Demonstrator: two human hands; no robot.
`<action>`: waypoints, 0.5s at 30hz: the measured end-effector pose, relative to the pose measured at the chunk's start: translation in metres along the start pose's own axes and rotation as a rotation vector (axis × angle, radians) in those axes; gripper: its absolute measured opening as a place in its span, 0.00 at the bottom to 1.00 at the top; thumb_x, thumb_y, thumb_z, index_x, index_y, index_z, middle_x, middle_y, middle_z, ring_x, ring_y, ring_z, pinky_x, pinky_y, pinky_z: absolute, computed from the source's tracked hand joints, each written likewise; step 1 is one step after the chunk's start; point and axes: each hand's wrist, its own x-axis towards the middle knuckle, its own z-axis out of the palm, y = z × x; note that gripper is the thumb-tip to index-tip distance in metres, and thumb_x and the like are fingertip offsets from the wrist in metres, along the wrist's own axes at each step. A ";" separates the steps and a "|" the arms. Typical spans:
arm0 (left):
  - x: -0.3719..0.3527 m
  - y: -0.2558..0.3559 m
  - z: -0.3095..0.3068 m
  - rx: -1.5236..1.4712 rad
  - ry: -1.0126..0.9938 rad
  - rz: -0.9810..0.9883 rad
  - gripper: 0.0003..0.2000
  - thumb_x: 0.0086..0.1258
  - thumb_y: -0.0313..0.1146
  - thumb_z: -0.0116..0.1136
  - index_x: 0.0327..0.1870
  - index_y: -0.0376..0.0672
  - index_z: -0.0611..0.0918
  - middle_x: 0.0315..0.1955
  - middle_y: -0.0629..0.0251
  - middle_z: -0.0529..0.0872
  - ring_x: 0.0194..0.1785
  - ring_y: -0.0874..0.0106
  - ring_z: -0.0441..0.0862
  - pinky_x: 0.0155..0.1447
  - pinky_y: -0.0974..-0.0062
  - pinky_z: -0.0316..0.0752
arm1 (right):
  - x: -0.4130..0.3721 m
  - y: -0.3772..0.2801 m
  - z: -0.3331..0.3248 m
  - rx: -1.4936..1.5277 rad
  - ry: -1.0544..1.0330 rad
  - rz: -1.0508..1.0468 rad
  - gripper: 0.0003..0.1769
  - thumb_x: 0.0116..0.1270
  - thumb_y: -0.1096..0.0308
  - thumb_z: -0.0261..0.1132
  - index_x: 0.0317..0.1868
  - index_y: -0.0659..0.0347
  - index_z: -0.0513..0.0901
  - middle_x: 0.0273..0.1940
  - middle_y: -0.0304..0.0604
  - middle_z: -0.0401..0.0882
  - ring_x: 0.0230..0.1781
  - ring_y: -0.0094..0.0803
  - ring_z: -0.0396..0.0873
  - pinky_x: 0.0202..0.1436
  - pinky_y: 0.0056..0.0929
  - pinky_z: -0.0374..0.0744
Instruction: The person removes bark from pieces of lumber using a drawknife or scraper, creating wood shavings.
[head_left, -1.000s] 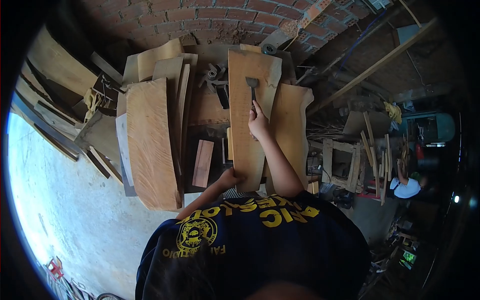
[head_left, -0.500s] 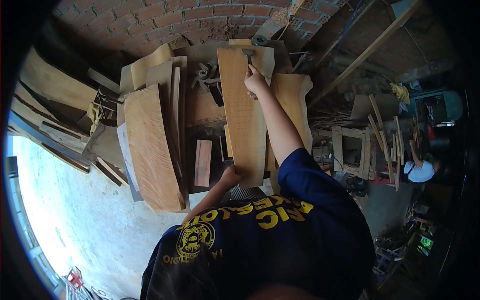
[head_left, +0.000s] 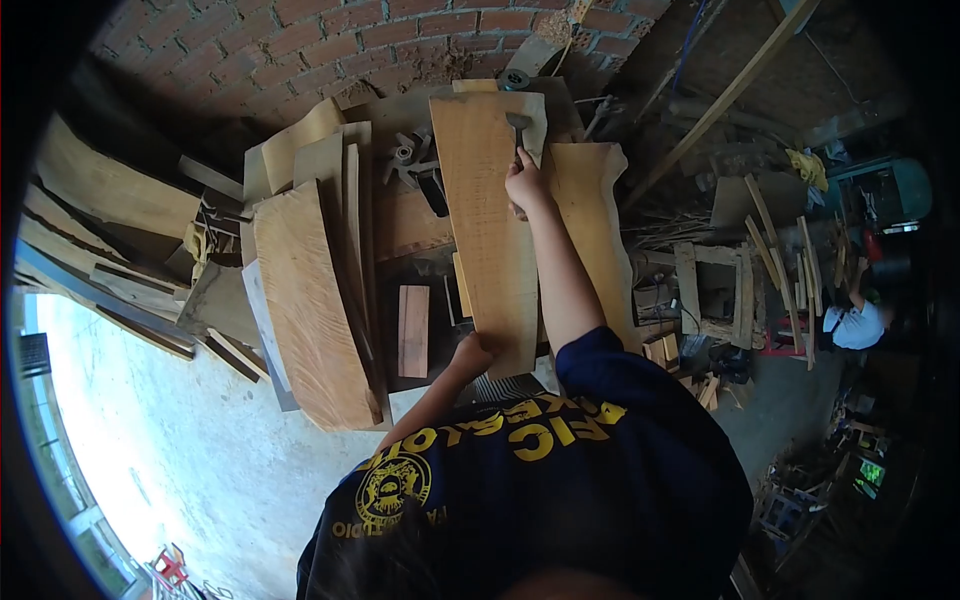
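A long light-brown wooden board (head_left: 485, 200) lies lengthwise in front of me on the bench, with a paler strip along its right side. My right hand (head_left: 526, 188) is closed around the handle of a scraper-like tool (head_left: 518, 121), whose wide dark head overlaps the board's far right part. Down at the board's near left corner, my left hand (head_left: 472, 356) grips the edge, its fingertips partly hidden. Beneath and to the right, another wooden slab (head_left: 590, 230) with a wavy edge sticks out. A small reddish block (head_left: 413, 330) rests left of my left hand.
A broad curved wooden slab (head_left: 305, 290) lies on stacked boards at the left. A metal star-shaped part (head_left: 404, 154) sits behind. Beyond the bench rises a brick wall (head_left: 380, 45). At the far right, a person in a white shirt (head_left: 857, 325) is among timber offcuts.
My right hand and the tool have moved right and slightly nearer to me across the board. My left hand stays at the near corner. The view has shifted a little.
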 end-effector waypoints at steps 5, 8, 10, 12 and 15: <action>0.007 -0.017 0.005 -0.091 -0.045 0.003 0.14 0.61 0.26 0.61 0.48 0.32 0.82 0.43 0.52 0.86 0.48 0.64 0.84 0.54 0.68 0.77 | 0.040 -0.036 -0.025 0.004 -0.061 0.023 0.28 0.75 0.58 0.46 0.74 0.32 0.54 0.29 0.44 0.76 0.16 0.29 0.72 0.12 0.29 0.69; 0.008 -0.014 0.001 -0.049 -0.071 -0.027 0.14 0.61 0.26 0.61 0.48 0.32 0.82 0.42 0.52 0.87 0.47 0.64 0.85 0.54 0.68 0.77 | 0.018 -0.016 -0.026 0.070 -0.083 0.037 0.29 0.75 0.59 0.47 0.74 0.33 0.54 0.30 0.44 0.76 0.15 0.29 0.72 0.12 0.29 0.68; 0.014 -0.022 0.001 -0.077 -0.117 -0.021 0.18 0.61 0.31 0.63 0.48 0.30 0.79 0.43 0.49 0.86 0.50 0.59 0.84 0.55 0.67 0.77 | -0.027 0.002 -0.026 0.074 -0.080 0.052 0.29 0.75 0.59 0.46 0.74 0.33 0.54 0.27 0.43 0.76 0.15 0.29 0.71 0.12 0.29 0.68; 0.005 -0.009 -0.003 -0.088 -0.111 -0.009 0.18 0.61 0.32 0.63 0.48 0.29 0.79 0.43 0.49 0.86 0.50 0.59 0.84 0.55 0.67 0.77 | -0.072 0.021 -0.022 0.000 -0.073 0.082 0.29 0.75 0.58 0.45 0.74 0.33 0.53 0.26 0.44 0.77 0.14 0.30 0.72 0.12 0.30 0.70; 0.006 -0.008 -0.004 -0.099 -0.117 -0.008 0.18 0.61 0.32 0.64 0.49 0.29 0.79 0.44 0.48 0.85 0.51 0.58 0.83 0.56 0.66 0.77 | -0.082 0.084 0.002 -0.123 0.001 -0.031 0.29 0.75 0.59 0.48 0.74 0.35 0.54 0.28 0.46 0.80 0.14 0.31 0.75 0.14 0.34 0.74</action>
